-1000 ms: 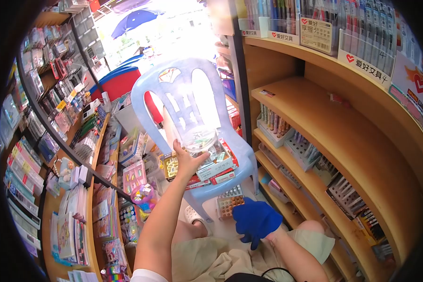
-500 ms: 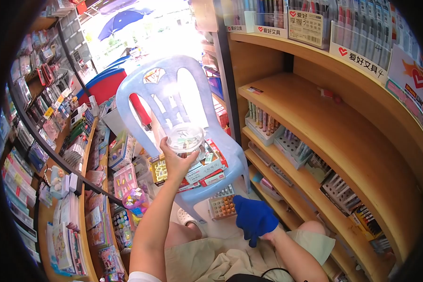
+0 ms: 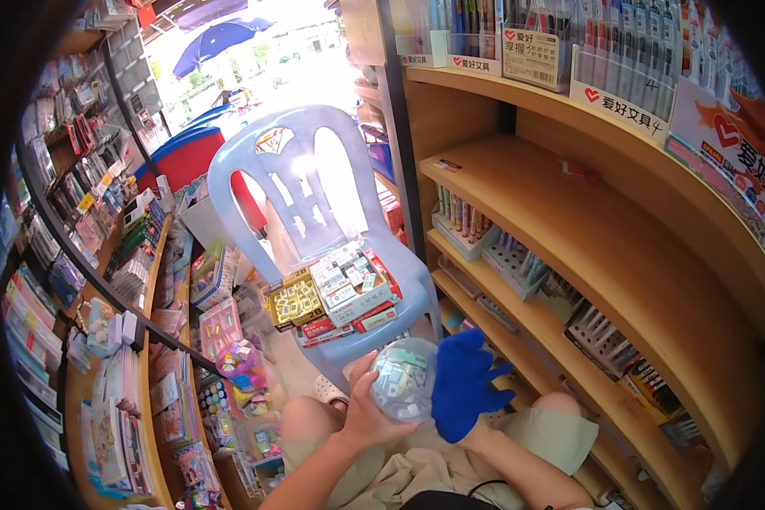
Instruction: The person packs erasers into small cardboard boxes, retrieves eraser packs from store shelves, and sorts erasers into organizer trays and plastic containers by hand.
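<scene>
My bare left hand (image 3: 367, 406) grips a clear round plastic container (image 3: 405, 378) from its left side, low above my lap. Small white and green pieces show through its wall; their kind I cannot make out. Close against the container's right side is my right hand (image 3: 467, 387), in a blue knitted glove with its fingers spread. Whether the glove touches the container is unclear. Beyond them, a light blue plastic chair (image 3: 412, 310) carries an open box of small white-and-green blocks (image 3: 348, 280) and a box of yellow packets (image 3: 297, 299).
To the right stand curved wooden shelves (image 3: 569, 229) with pens and pen trays. Stationery racks (image 3: 119, 408) line the left. A pink tray (image 3: 219, 327) and a purple bag (image 3: 240, 361) sit left of the chair. A blue umbrella (image 3: 217, 42) shows outside.
My left hand has brought the container down from above the chair to my lap. My gloved right hand has risen beside it, its fingers now spread. The boxes on the chair are uncovered.
</scene>
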`<move>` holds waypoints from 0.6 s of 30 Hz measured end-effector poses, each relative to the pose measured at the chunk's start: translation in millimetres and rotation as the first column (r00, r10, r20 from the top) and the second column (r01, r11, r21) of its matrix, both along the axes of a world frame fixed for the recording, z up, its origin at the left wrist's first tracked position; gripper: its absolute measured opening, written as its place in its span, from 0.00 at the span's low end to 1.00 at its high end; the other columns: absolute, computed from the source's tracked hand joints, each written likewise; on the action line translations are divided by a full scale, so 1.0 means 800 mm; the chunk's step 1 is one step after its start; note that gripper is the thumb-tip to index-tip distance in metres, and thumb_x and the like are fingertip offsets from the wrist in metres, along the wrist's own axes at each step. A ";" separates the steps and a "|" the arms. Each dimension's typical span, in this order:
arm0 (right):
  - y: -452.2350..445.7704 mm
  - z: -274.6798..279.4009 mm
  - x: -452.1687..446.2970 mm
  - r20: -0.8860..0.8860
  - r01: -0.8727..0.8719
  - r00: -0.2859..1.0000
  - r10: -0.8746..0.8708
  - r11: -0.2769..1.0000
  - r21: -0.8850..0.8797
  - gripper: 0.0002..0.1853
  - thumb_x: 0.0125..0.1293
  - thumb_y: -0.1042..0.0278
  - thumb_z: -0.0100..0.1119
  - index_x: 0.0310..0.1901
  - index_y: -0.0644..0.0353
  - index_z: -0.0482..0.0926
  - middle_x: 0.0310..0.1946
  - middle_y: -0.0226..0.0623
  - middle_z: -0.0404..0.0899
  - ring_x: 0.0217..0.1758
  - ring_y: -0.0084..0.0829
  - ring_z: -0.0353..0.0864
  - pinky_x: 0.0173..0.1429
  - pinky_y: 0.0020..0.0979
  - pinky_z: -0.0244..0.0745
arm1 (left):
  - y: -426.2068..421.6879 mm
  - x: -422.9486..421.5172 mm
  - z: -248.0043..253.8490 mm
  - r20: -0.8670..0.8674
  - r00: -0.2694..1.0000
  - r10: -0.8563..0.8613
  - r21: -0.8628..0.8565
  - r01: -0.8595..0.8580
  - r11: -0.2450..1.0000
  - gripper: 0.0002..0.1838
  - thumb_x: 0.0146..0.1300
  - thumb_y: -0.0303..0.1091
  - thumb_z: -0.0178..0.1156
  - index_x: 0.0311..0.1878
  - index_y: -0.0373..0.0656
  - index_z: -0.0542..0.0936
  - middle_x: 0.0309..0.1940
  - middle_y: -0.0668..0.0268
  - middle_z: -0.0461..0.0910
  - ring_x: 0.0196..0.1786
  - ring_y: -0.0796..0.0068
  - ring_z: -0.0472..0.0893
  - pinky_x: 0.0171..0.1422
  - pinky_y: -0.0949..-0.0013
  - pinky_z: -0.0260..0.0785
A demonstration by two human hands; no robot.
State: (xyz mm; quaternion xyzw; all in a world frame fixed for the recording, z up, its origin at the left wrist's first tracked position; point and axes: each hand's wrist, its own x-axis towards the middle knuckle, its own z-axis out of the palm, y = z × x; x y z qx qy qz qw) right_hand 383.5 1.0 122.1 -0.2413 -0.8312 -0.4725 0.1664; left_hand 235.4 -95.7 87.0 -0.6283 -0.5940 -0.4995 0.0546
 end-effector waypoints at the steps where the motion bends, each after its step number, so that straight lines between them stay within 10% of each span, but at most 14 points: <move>1: -0.006 0.007 0.004 -0.081 -0.106 0.994 0.080 0.911 -0.398 0.19 0.54 0.69 0.48 0.44 0.76 0.72 0.42 0.59 0.70 0.44 0.50 0.71 0.51 0.47 0.65 | -0.001 0.002 -0.001 -0.038 0.999 -0.029 -0.023 0.028 0.999 0.57 0.25 0.37 0.78 0.60 0.48 0.52 0.60 0.47 0.56 0.62 0.47 0.61 0.63 0.52 0.57; 3: -0.020 0.019 0.012 -0.341 -0.333 0.935 0.101 0.584 -0.740 0.22 0.50 0.70 0.50 0.45 0.78 0.70 0.44 0.63 0.68 0.47 0.56 0.69 0.54 0.52 0.62 | -0.006 0.005 -0.002 -0.110 0.990 -0.083 -0.077 0.075 0.994 0.56 0.20 0.37 0.78 0.58 0.46 0.55 0.60 0.45 0.56 0.61 0.44 0.61 0.63 0.51 0.56; 9: -0.023 -0.015 0.002 -0.815 -0.839 0.543 0.200 0.097 -0.535 0.15 0.49 0.69 0.57 0.40 0.64 0.72 0.42 0.45 0.72 0.48 0.46 0.70 0.54 0.44 0.64 | 0.000 0.023 0.001 -0.095 0.977 -0.190 -0.126 0.178 0.976 0.45 0.37 0.33 0.69 0.58 0.42 0.54 0.59 0.42 0.59 0.58 0.42 0.64 0.61 0.50 0.57; 13: -0.003 -0.022 0.006 -0.820 -0.838 0.545 0.172 0.145 -0.526 0.22 0.53 0.67 0.55 0.50 0.66 0.69 0.50 0.51 0.69 0.53 0.50 0.67 0.57 0.44 0.62 | -0.002 0.032 0.017 -0.142 0.966 -0.215 -0.118 0.199 0.973 0.47 0.34 0.34 0.72 0.57 0.43 0.54 0.59 0.43 0.60 0.58 0.42 0.65 0.60 0.50 0.57; 18: 0.045 -0.053 0.006 -0.727 -0.720 0.687 -0.013 0.122 -0.683 0.12 0.58 0.69 0.52 0.43 0.61 0.78 0.34 0.39 0.78 0.39 0.37 0.78 0.46 0.32 0.72 | -0.013 0.034 0.018 -0.129 0.957 -0.261 -0.069 0.254 0.965 0.54 0.24 0.38 0.78 0.56 0.46 0.54 0.59 0.44 0.60 0.59 0.42 0.65 0.60 0.49 0.60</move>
